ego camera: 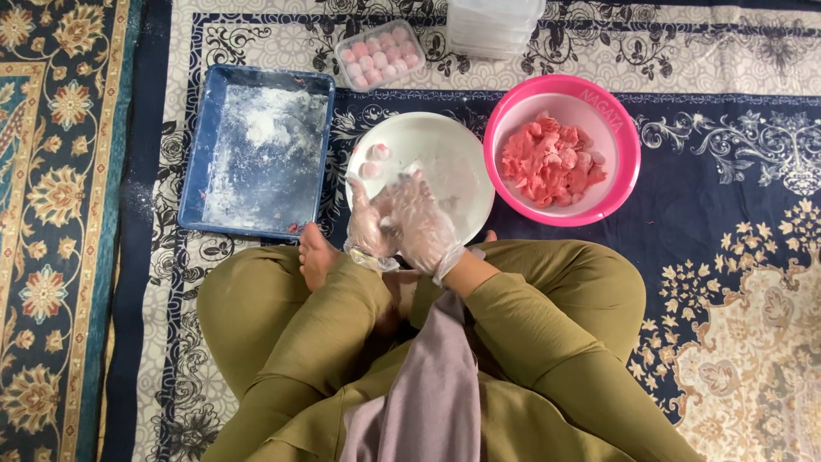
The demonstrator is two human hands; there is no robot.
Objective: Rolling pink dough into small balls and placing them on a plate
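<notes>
Fingers (410,192) of both hands, in clear disposable gloves: curled inward and pressed together over the near edge of the white plate (453,145), cupped as if around a small lump of dough; the lump itself is hidden, so what they enclose cannot be told. Left hand (369,227) and right hand (425,229): touching each other, wrists resting above the crossed legs in olive trousers. White plate: dusted with flour, bearing two finished pink balls (375,160) at its far left edge. Pink bowl (513,111), just right of the plate: holds a good heap of raw pink dough (547,161), so much of the shaping appears left. Clear lidded container (380,53), beyond the plate: filled with rows of pink balls, one batch seemingly done. Stack of empty clear containers (494,26): beside it. Blue tray (256,150), left: flour-coated. All lie on a patterned carpet (727,171).
</notes>
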